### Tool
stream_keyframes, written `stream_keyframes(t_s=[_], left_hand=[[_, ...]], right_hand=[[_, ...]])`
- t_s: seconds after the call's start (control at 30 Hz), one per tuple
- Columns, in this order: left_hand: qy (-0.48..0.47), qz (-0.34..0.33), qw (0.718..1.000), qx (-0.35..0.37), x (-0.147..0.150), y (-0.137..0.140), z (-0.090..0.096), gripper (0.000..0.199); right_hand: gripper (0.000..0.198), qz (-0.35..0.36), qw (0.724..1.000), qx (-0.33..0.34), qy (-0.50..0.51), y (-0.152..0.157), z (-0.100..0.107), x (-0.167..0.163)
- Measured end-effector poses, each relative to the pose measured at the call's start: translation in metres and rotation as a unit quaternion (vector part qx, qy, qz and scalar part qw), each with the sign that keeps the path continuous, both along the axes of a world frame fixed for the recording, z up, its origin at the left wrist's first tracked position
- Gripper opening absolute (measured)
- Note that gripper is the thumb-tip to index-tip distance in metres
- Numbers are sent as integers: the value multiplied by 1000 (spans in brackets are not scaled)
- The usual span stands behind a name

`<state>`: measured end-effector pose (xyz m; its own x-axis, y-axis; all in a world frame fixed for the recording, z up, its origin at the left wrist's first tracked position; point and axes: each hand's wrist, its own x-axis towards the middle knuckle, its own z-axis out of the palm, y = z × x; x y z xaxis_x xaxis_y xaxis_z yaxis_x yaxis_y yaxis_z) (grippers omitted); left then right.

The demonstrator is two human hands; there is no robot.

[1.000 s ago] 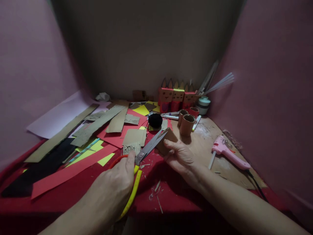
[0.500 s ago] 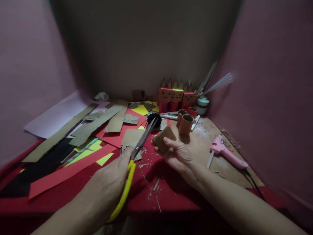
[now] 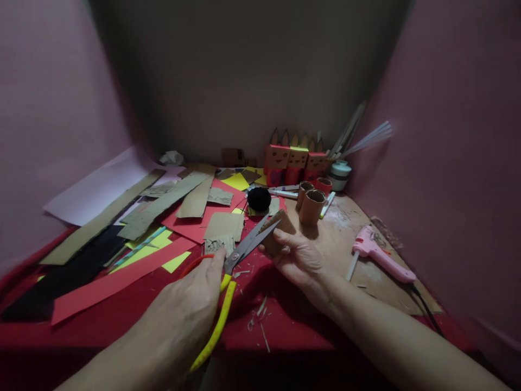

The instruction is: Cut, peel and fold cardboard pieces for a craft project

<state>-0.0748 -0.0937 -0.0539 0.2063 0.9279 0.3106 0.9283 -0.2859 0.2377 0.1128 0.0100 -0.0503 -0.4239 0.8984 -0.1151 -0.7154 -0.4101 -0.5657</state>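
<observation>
My left hand (image 3: 195, 298) is closed round the handles of a pair of scissors (image 3: 238, 254), one handle yellow and the other orange-red. Their blades stand apart, with the tips over a small cardboard piece (image 3: 280, 225). My right hand (image 3: 299, 258) pinches that piece between thumb and fingers, above the red tablecloth. Whether the blades touch the cardboard I cannot tell. Thin cardboard scraps (image 3: 262, 307) lie scattered below the hands. Just beyond the blades sits a round black ball (image 3: 259, 200), perhaps yarn.
Cardboard strips (image 3: 163, 203), a red paper strip (image 3: 122, 274) and yellow paper cover the left. Cardboard tubes (image 3: 312, 209) stand beyond my right hand, with decorated face figures (image 3: 279, 160) behind. A pink glue gun (image 3: 382, 255), its cord trailing, lies on a cardboard sheet (image 3: 342, 244) at right.
The scissors have opened and their tips have come down and right, over the cardboard piece. My right hand keeps its hold on the piece. The view has shifted slightly.
</observation>
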Motion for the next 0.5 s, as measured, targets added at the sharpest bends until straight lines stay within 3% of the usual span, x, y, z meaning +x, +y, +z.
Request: stream_keyframes(t_s=[0.17,0.37,0.5], left_hand=[[122,6,992,-11,1,3,-2,61],[166,18,986,24,-4,6,-18,67],[184,18,983,-7,2,5,-6,62]], right_hand=[[34,8,1000,-1,1,-2,1,0],[32,-5,1000,5,-6,-1,1,-1],[33,-2,1000,11,-6,-2,-1,-2]])
